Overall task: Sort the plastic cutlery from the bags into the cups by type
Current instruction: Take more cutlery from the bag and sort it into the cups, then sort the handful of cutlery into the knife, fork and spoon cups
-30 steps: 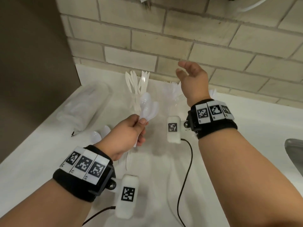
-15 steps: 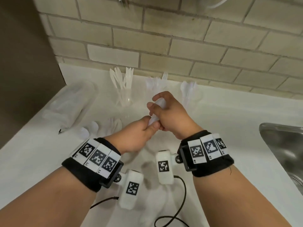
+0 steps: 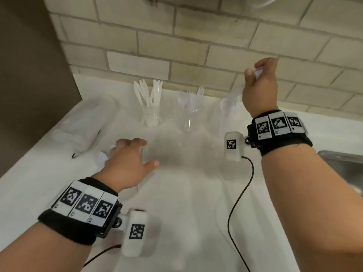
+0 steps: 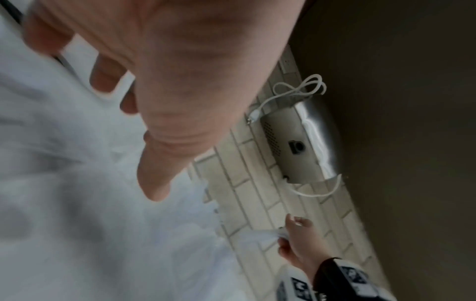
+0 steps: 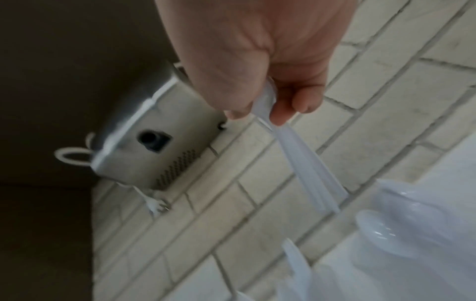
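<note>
Three clear cups stand by the brick wall: the knife cup (image 3: 151, 116), the fork cup (image 3: 189, 114) and the spoon cup (image 3: 227, 112). My right hand (image 3: 253, 73) is raised above the spoon cup and pinches a few white plastic spoons (image 3: 236, 91) at their upper end. In the right wrist view the right hand (image 5: 260, 110) grips the spoons (image 5: 304, 160), whose free ends point down at the spoons in the cup (image 5: 386, 234). My left hand (image 3: 127, 160) hovers low over the counter, fingers spread and empty, beside loose spoons (image 3: 102, 156). The left wrist view is blurred.
A clear plastic bag (image 3: 82, 118) lies at the counter's left, against a brown side wall. A steel sink (image 3: 341, 163) sits at the right edge. A black cable (image 3: 241, 183) hangs from the right wrist. A metal box (image 5: 154, 146) is mounted on the wall above.
Half a second ago both hands met over the counter's middle on the spoons. The right hand has since carried them up and right over the spoon cup; the left dropped left, empty.
</note>
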